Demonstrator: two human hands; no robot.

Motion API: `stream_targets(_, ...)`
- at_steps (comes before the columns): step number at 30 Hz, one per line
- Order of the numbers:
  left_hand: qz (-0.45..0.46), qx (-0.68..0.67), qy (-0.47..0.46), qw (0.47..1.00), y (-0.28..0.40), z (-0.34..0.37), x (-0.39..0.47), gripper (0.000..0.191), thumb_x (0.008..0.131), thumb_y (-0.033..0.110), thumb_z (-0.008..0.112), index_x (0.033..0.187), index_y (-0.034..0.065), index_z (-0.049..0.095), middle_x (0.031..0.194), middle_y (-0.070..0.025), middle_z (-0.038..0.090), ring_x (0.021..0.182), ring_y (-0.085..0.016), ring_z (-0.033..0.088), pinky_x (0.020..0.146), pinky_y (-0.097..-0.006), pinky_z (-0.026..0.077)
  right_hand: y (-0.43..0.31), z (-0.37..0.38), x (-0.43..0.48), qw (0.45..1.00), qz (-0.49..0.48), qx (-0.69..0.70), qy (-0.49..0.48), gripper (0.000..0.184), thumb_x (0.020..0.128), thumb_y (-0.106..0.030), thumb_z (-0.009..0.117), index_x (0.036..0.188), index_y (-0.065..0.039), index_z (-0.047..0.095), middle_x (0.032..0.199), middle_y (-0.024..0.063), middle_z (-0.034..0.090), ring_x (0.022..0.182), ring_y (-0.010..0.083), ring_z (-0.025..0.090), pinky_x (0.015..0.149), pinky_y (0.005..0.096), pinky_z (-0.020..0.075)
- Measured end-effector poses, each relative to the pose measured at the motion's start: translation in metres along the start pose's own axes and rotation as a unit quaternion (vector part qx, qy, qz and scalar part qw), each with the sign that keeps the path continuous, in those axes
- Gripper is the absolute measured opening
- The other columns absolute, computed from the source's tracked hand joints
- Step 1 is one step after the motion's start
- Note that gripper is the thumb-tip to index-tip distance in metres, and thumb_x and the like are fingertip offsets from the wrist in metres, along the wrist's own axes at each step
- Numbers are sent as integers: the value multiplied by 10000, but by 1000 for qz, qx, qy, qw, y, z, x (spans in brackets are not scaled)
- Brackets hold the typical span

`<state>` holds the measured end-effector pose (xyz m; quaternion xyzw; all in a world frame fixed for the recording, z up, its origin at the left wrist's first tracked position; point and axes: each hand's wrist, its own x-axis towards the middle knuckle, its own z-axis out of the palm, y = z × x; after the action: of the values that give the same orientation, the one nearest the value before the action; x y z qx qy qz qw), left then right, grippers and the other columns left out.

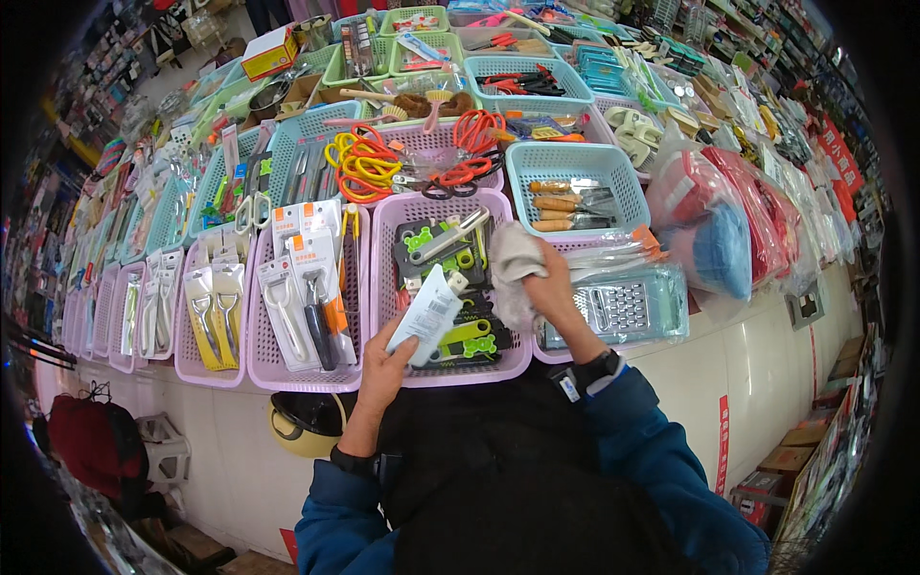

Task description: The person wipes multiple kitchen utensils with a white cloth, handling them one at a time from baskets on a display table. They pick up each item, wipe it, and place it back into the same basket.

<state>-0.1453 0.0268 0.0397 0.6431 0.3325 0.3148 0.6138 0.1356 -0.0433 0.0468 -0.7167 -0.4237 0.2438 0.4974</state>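
Note:
My left hand (384,366) grips a flat packaged item (429,316) with a pale backing that bears writing, tilted over the front of a lilac plastic basket (453,379). Crumpled in my right hand (550,284) is a greyish-white cloth (514,269), just above that basket's right rim. Inside the basket lie black-and-green carded tools (478,345) and a grey-handled tool (451,236). Carded peelers (287,313) fill the basket to the left. A packaged metal grater (618,307) lies to the right, below my right hand.
Wooden-handled tools (557,205) lie in a blue basket (577,151). Behind are red and yellow-handled scissors (363,165). Plastic-wrapped red and blue goods (719,223) stand at the right. On the tiled floor are a yellow-and-black helmet-like object (307,424) and a white stool (164,449).

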Motion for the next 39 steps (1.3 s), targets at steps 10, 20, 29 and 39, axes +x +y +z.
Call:
stream_targets(10, 445, 434, -30, 783, 41, 22, 29, 380, 751, -3, 592, 1098, 114, 693, 1164, -92, 640, 1062, -341, 560, 917, -463, 442, -31, -1, -56, 776, 295, 536, -155, 454, 940, -282, 592, 1284, 9, 531, 1179, 136, 646, 1008, 218, 668, 882, 327, 551)
stream_targets(20, -126, -332, -49, 934, 4, 8, 18, 422, 932, 100, 564, 1331, -11, 483, 1197, -151, 615, 993, -218, 642, 652, -334, 585, -10, 6, -52, 837, 308, 433, -134, 452, 867, -214, 680, 1227, 39, 576, 1124, 105, 660, 975, 198, 651, 849, 309, 529)
stream_targets(29, -127, -188, 62, 972, 2, 9, 15, 361, 844, 9, 636, 1196, -2, 556, 1002, -107, 665, 733, -179, 644, 549, -273, 534, 10, -11, -33, 832, 256, 484, 85, 294, 843, -173, 659, 1053, 32, 658, 891, 92, 689, 693, 172, 670, 611, 281, 555)
stream_targets(39, -57, -200, 80, 975, 12, 30, 12, 296, 847, -32, 621, 1131, -1, 543, 1014, -80, 635, 848, -159, 626, 585, -285, 546, -49, 51, -60, 922, -271, -265, -84, 629, 617, -131, 812, 1208, -197, 609, 1191, 133, 533, 1049, 345, 574, 847, 420, 516)
